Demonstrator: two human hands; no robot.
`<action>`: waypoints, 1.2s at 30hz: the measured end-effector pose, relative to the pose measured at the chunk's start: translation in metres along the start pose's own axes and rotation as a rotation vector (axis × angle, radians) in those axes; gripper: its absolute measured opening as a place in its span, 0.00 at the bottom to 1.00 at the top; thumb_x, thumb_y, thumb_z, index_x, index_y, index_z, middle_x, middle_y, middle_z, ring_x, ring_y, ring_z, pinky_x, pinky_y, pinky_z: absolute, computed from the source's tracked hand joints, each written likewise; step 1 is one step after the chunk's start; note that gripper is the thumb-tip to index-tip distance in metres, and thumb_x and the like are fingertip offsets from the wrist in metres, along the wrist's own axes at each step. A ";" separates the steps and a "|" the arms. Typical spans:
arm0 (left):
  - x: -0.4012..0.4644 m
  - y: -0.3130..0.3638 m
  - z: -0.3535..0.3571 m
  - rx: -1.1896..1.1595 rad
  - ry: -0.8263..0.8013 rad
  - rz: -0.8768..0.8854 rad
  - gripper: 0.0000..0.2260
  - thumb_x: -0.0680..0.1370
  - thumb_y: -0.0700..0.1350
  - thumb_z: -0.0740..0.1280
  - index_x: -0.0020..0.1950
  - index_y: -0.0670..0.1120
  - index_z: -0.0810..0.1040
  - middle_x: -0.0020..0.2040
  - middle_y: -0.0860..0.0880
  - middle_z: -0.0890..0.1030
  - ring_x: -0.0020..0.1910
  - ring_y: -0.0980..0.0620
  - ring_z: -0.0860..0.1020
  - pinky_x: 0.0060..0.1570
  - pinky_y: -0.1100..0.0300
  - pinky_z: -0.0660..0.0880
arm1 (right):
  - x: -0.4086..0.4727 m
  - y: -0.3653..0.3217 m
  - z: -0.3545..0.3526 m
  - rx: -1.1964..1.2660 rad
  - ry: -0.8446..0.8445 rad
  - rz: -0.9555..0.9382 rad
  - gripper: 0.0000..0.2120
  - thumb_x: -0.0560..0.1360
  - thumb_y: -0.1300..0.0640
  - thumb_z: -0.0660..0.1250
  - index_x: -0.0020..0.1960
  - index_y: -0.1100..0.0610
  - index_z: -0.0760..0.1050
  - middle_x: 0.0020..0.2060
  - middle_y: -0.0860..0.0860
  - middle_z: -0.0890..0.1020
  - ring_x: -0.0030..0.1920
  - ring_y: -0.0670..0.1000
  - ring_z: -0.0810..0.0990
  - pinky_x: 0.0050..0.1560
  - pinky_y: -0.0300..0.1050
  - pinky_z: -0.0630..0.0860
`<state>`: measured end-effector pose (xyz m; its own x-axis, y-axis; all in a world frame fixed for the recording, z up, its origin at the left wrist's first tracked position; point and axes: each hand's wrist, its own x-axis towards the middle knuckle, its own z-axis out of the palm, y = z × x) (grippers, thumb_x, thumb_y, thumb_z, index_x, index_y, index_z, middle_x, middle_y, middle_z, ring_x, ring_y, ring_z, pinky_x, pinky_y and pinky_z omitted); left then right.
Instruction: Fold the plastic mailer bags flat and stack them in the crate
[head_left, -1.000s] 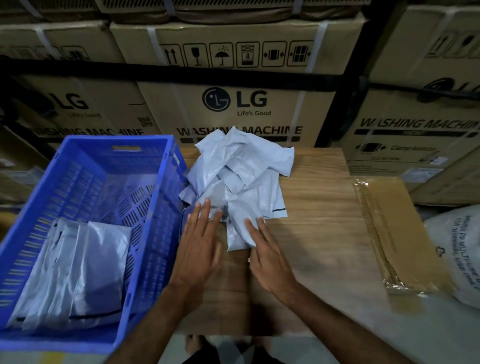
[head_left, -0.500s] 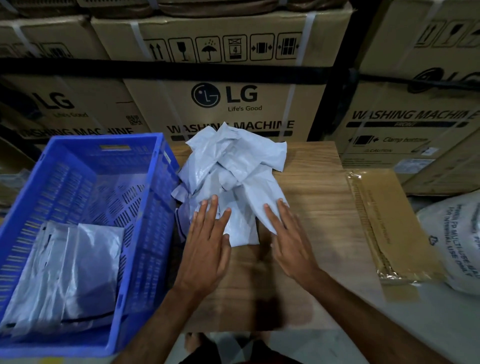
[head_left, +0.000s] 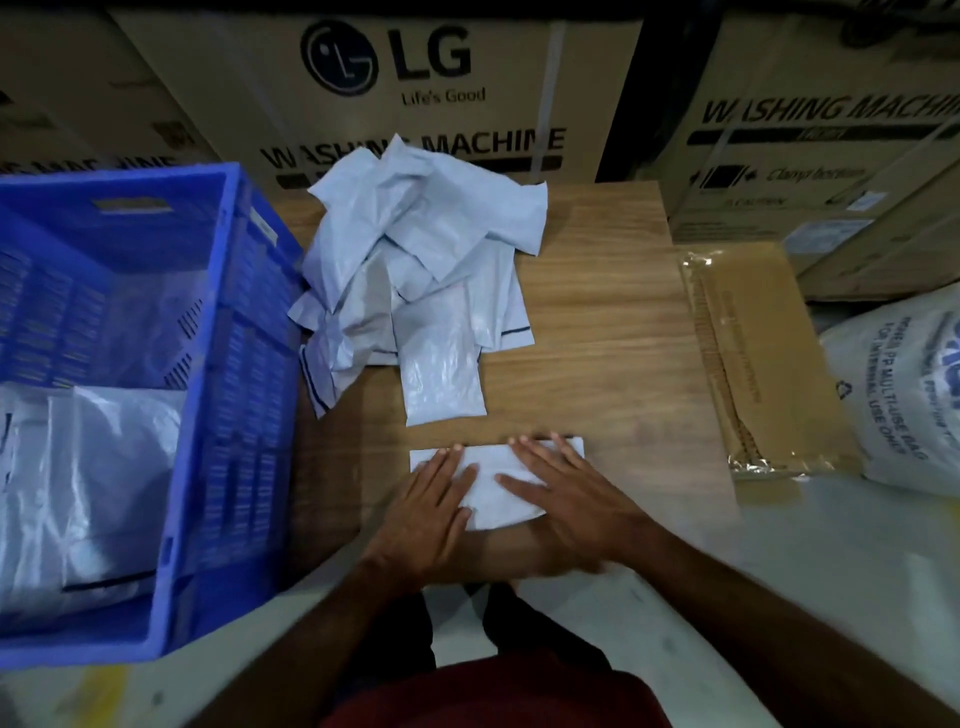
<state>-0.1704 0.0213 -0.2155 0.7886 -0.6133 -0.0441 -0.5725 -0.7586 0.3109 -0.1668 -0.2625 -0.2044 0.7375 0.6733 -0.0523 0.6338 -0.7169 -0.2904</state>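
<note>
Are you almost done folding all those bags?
Not yet. Done: a few flat grey plastic mailer bags already lie in the blue plastic crate. In hand: the left hand and right hand press one folded white mailer bag flat on the wooden table. Left: a crumpled pile of grey mailer bags waits behind it.

Crate (head_left: 249, 291): bright blue, slotted lattice walls. Mailer bags (head_left: 415, 260): pale grey-white, some with a dark edge stripe. Table (head_left: 597, 322): light brown wood grain. Cartons (head_left: 467, 104): tan cardboard, black lettering. Sack (head_left: 904, 395): white, blue print.
</note>
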 end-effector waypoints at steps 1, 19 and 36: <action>-0.005 0.002 0.003 0.008 0.012 -0.044 0.25 0.87 0.52 0.50 0.82 0.42 0.64 0.83 0.39 0.58 0.81 0.40 0.61 0.77 0.45 0.58 | -0.001 -0.004 -0.003 0.055 0.045 0.058 0.34 0.77 0.51 0.62 0.82 0.51 0.63 0.83 0.61 0.57 0.84 0.59 0.53 0.82 0.62 0.47; 0.028 0.019 0.040 0.015 0.133 -0.233 0.27 0.84 0.51 0.55 0.81 0.41 0.65 0.82 0.39 0.60 0.83 0.40 0.57 0.79 0.42 0.55 | 0.034 -0.034 0.051 -0.027 0.138 0.439 0.31 0.83 0.46 0.54 0.84 0.54 0.57 0.84 0.60 0.54 0.84 0.59 0.49 0.82 0.64 0.48; 0.042 0.040 0.034 0.016 0.133 -0.173 0.26 0.84 0.49 0.53 0.81 0.40 0.63 0.82 0.36 0.59 0.82 0.38 0.57 0.80 0.42 0.53 | 0.019 -0.026 0.038 0.098 0.246 0.509 0.28 0.86 0.49 0.46 0.83 0.59 0.59 0.83 0.60 0.56 0.84 0.57 0.52 0.83 0.60 0.48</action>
<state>-0.1676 -0.0427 -0.2371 0.8974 -0.4401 0.0308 -0.4289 -0.8540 0.2945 -0.1776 -0.2244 -0.2339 0.9840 0.1777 0.0118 0.1691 -0.9115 -0.3748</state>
